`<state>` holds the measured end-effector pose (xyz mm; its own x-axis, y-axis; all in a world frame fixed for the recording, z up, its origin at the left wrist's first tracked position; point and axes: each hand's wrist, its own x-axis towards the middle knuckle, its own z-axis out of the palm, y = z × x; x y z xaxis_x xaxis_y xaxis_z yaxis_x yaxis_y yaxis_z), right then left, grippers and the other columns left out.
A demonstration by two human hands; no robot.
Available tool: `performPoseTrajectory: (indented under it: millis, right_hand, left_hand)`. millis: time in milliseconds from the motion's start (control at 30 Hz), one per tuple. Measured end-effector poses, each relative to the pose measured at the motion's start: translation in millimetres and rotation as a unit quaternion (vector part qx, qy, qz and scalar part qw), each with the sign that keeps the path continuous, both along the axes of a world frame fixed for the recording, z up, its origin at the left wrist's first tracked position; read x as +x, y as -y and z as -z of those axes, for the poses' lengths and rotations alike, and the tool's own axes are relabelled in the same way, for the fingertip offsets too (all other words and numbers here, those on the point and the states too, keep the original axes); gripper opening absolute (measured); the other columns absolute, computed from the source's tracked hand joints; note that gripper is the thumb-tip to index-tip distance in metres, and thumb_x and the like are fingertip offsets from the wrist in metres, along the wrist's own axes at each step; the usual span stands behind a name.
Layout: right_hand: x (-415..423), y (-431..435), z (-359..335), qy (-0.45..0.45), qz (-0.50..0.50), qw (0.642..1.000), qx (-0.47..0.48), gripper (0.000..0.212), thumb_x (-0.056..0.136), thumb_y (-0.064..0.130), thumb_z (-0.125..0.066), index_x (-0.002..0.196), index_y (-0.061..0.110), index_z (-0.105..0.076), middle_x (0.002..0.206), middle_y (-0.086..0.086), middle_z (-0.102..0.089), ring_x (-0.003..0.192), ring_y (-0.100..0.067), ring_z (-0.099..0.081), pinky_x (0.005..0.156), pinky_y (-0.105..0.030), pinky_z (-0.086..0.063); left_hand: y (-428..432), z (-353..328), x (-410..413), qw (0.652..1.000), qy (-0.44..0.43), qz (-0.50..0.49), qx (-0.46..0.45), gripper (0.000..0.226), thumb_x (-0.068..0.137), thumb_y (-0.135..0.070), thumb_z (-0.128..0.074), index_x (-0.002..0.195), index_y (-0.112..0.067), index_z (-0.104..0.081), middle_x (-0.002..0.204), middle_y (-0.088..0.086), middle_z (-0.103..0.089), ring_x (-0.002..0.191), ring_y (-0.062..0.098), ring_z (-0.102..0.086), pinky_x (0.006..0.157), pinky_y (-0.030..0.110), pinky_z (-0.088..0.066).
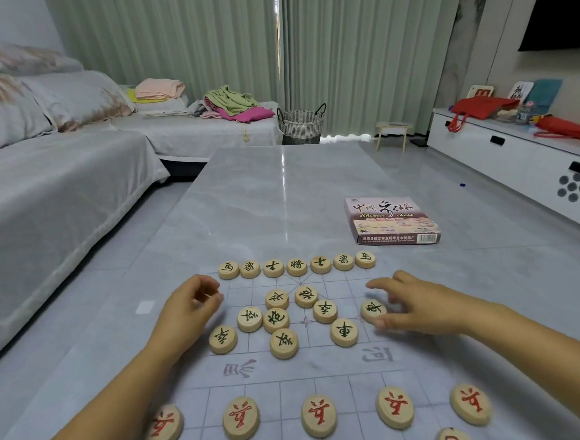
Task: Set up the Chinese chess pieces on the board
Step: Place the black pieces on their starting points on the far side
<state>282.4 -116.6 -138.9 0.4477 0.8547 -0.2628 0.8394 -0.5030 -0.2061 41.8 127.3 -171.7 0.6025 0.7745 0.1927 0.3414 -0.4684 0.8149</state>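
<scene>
1. On the half of the board (309, 364) towards the desk's far edge, the back row (296, 266) holds seven dark-lettered pieces in line. Both end spots are vacant, so I judge that row nearly done.
2. Eight more dark-lettered pieces (276, 319) lie scattered in front of that row, off their points. Placing them looks like the main work left on that side.
3. Towards the near edge, five red soldiers (318, 415) stand spaced in a row. Two more red pieces show partly at the bottom of the view; the rest of that side is out of sight.
4. The right hand (415, 309) reaches over the board's right part, its fingers (380, 285) spread wide. The right-hand chariot piece (373, 309) lies flat between forefinger and thumb, the thumb just beside it; no firm pinch shows through the blur.
5. The left hand (185, 313) hovers at the board's left edge, below the row's empty left end. Its fingers are curled; I cannot tell whether they hold a piece.
6. A second chariot piece (344, 333) lies near the first, untouched.
</scene>
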Motion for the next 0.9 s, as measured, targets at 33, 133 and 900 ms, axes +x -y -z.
performPoseTrajectory:
  millis: [33, 133, 900]
  right_hand:
    - [2, 1, -1, -0.028, -0.028, 0.999, 0.009, 0.062, 0.086, 0.049, -0.055, 0.140, 0.039, -0.026, 0.126, 0.006, -0.036, 0.096, -0.007, -0.048, 0.089, -0.025, -0.042]
    - [1, -5, 2, -0.025, -0.079, 0.996, 0.020, 0.051, 0.089, 0.029, -0.054, 0.136, 0.038, -0.036, 0.116, 0.007, -0.036, 0.084, -0.004, -0.047, 0.087, -0.023, -0.041]
    - [10, 19, 18, -0.092, 0.034, 0.989, 0.110, 0.040, 0.079, 0.043, -0.067, 0.113, 0.035, -0.049, 0.094, 0.014, -0.049, 0.083, -0.005, -0.049, 0.079, -0.023, -0.043]
  left_hand:
    - [11, -7, 7, 0.997, -0.004, 0.019, 0.070, 0.013, 0.085, -0.011, -0.062, 0.086, -0.024, -0.058, 0.089, -0.003, -0.061, 0.086, 0.009, -0.055, 0.072, 0.018, -0.039]
    - [60, -30, 39, 0.960, -0.035, 0.206, 0.185, 0.023, 0.085, -0.013, -0.063, 0.102, -0.028, -0.060, 0.101, -0.008, -0.061, 0.088, -0.006, -0.048, 0.078, 0.008, -0.033]
    - [144, -17, 75, 0.898, -0.306, 0.166, 0.269, 0.053, 0.077, -0.058, -0.059, 0.106, -0.014, -0.049, 0.112, 0.005, -0.059, 0.102, 0.025, -0.052, 0.078, 0.034, -0.036]
